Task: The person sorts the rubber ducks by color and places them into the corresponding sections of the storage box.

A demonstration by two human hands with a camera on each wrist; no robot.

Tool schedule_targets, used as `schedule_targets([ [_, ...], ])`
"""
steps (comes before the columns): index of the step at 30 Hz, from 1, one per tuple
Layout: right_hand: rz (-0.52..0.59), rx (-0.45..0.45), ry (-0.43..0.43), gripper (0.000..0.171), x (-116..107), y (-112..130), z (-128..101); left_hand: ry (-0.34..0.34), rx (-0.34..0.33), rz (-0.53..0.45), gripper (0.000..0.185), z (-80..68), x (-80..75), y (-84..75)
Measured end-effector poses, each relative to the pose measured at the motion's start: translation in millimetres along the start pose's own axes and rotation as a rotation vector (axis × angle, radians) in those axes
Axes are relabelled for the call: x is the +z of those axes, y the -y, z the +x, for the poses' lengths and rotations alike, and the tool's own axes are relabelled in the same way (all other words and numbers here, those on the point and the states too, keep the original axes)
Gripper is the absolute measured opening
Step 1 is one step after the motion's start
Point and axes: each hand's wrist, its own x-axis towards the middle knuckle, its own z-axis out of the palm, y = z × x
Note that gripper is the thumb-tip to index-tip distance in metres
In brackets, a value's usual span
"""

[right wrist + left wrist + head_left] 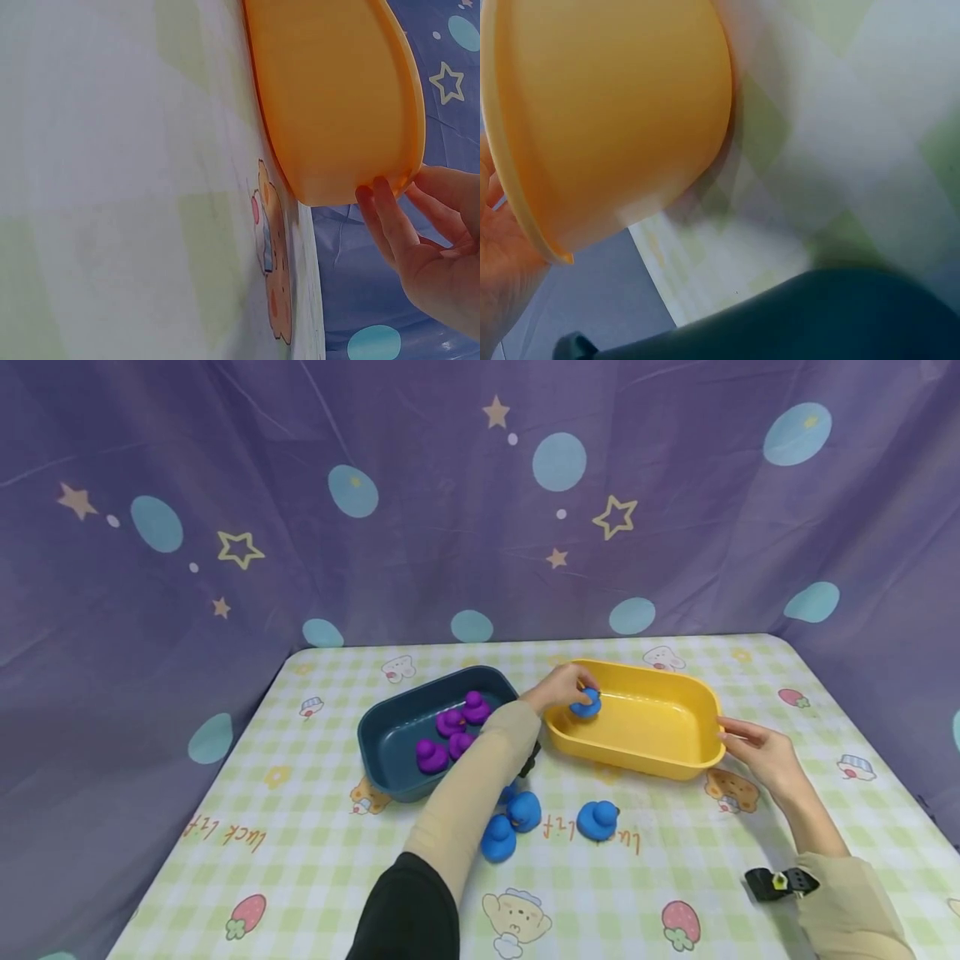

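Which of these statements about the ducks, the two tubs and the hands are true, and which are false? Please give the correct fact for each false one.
1. The left hand holds a blue duck over the yellow tub. True.
2. The dark blue tub contains yellow ducks. False: it contains purple ducks.
3. The right hand touches the end of the yellow tub. True.
4. All blue ducks are already inside the yellow tub. False: at least three blue ducks lie on the tablecloth in front of the tubs.
5. The two tubs are stacked. False: they stand side by side.
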Motion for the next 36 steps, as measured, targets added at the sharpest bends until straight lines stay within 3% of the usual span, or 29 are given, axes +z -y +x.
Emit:
schedule_targets([
  [2, -0.011, 0.005, 0.002, 0.068, 0, 0, 1, 0.000, 0.032, 0.007, 0.024, 35.6, 17.6, 36.0],
  [4, -0.021, 0.008, 0.000, 0.066, 0, -1, 2, -0.007, 0.069, 0.022, 0.024, 84.0, 42.5, 84.6],
  [6, -0.026, 0.006, -0.001, 0.064, -1, -2, 3, 0.006, 0.110, 0.008, 0.027, 141.8, 70.2, 143.0],
  [9, -0.026, 0.001, -0.007, 0.062, -1, -3, 3, 0.019, 0.111, 0.048, 0.030, 186.1, 93.2, 182.1],
  [11, -0.014, -0.003, -0.002, 0.064, -1, -3, 2, 0.013, 0.122, 0.069, 0.030, 200.1, 101.0, 194.9],
  [17, -0.007, -0.011, 0.005, 0.072, -1, -2, 1, 0.011, 0.096, 0.129, 0.033, 212.8, 111.1, 205.9],
  [22, -0.009, -0.017, -0.008, 0.067, 0, -4, 4, 0.006, 0.070, 0.143, 0.031, 204.5, 109.0, 197.0],
  [24, -0.014, -0.020, -0.011, 0.065, 1, -6, 5, -0.002, 0.086, 0.134, 0.029, 194.1, 104.5, 188.6],
  [26, -0.023, -0.020, -0.013, 0.063, 1, -7, 6, -0.001, 0.090, 0.129, 0.027, 174.5, 94.7, 170.8],
  [28, -0.029, -0.018, -0.015, 0.063, 2, -8, 6, -0.006, 0.095, 0.123, 0.025, 144.7, 79.8, 142.3],
  [33, -0.017, -0.015, -0.013, 0.067, 1, -6, 4, 0.009, -0.008, 0.080, 0.026, 37.7, 25.2, 31.6],
  [36, -0.007, -0.013, -0.007, 0.069, 0, -2, 2, -0.019, -0.021, 0.054, 0.027, -11.6, 3.4, -16.4],
])
